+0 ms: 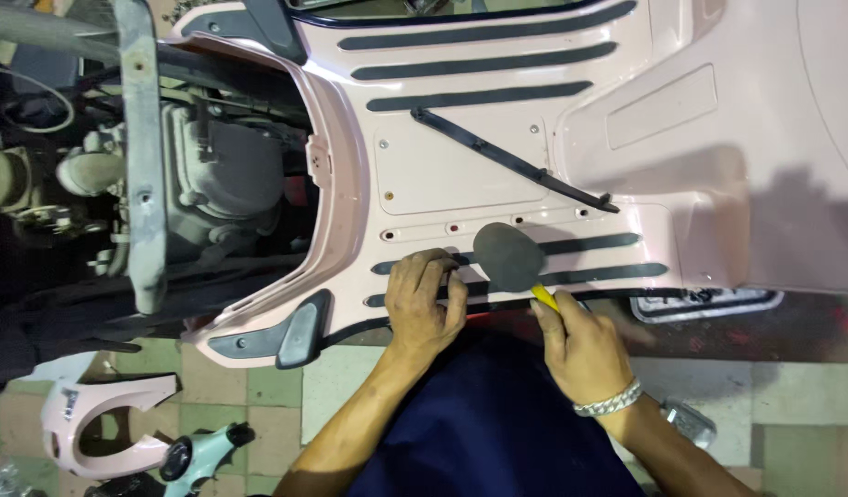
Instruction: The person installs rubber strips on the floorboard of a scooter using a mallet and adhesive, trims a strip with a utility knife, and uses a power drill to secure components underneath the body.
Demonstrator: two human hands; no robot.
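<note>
Two hands work at the near edge of a pink scooter floorboard [497, 110]. The right hand [578, 345], with a silver chain bracelet [610, 401] at the wrist, is closed round the yellow handle [544, 296] of a rubber mallet, whose dark round head [508, 255] hovers over or rests on the board; which of the two cannot be told. The left hand [425, 299] lies just beside the head, fingers curled and pressing down on a black rubber strip [580, 275] along the board's near side; it clasps nothing.

The mallet looks head-heavy, its head firm but slightly yielding, so the far end of the handle, where the hand has it, seems the sensible grip. The strips appear thin, soft and bendy, best pressed flat from above, while the painted panel looks stiff, glossy and easily scratched.

Counted: one mallet; about three strips seated near the hands and three more at the far side; one loose black strip [511, 158] lying slantwise across the middle plate.

Farther left, the bare engine [212, 175] sits exposed behind a grey metal bar [140, 156]. On the tiled floor [341, 377] at the near left lie one pink body panel [102, 419] and one pale green part [203, 451].
</note>
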